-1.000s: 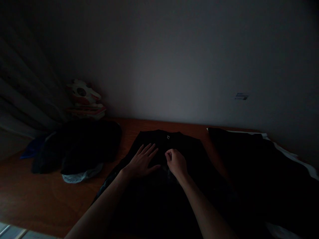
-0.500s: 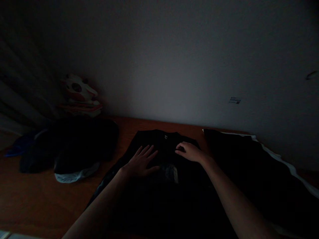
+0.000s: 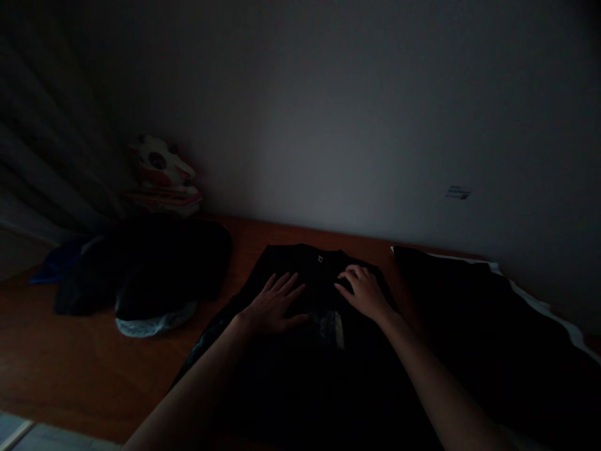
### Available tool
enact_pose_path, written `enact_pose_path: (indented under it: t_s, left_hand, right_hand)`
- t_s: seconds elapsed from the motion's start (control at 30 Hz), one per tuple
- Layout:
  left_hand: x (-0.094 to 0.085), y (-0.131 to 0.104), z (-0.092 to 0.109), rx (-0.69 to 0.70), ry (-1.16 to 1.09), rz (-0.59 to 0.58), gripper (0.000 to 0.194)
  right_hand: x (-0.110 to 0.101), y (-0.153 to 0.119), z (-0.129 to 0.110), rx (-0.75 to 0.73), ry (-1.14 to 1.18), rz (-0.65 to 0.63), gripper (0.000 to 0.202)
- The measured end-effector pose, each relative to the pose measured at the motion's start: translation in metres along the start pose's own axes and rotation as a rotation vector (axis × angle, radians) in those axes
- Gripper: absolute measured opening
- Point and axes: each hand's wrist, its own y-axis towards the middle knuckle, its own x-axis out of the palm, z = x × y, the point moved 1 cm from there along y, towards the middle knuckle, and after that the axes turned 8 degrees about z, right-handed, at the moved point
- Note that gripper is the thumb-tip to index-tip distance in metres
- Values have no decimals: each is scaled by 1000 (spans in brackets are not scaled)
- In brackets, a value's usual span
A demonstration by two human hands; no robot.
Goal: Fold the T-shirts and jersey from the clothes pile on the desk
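A black shirt (image 3: 305, 382) lies spread out in front of me, its collar toward the wall and a small light mark near the neckline. My left hand (image 3: 275, 307) rests flat on its left upper part with the fingers spread. On the right upper part is my right hand (image 3: 364, 291), fingers apart and slightly curled, with nothing visible in it. Between and below the hands, the shirt shows a faint print with a pale strip (image 3: 339, 331).
Dark clothes (image 3: 173, 263) lie heaped at the left on the wooden surface (image 3: 84, 369). Behind them a cow-shaped toy (image 3: 162, 163) stands by the wall. More black garments (image 3: 488, 326) with a white edge lie at the right.
The view has shifted slightly, so things appear further right. My right hand's fingers are more spread and the hand is turned a little; my left hand stays flat on the shirt.
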Motion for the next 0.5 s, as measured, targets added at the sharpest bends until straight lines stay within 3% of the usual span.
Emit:
enact_pose_path:
  t_s: [0.1, 0.33, 0.5]
  left_hand:
    - [-2, 1, 3, 59, -16, 0, 75]
    - [-6, 5, 12, 44, -62, -70, 68]
    - [-5, 10, 1, -133, -64, 50, 56]
  right_hand:
    - [3, -6, -18, -68, 4, -39, 36]
    - [8, -18, -45, -90, 114, -331, 63]
    - [-12, -30, -30, 49, -7, -196, 66]
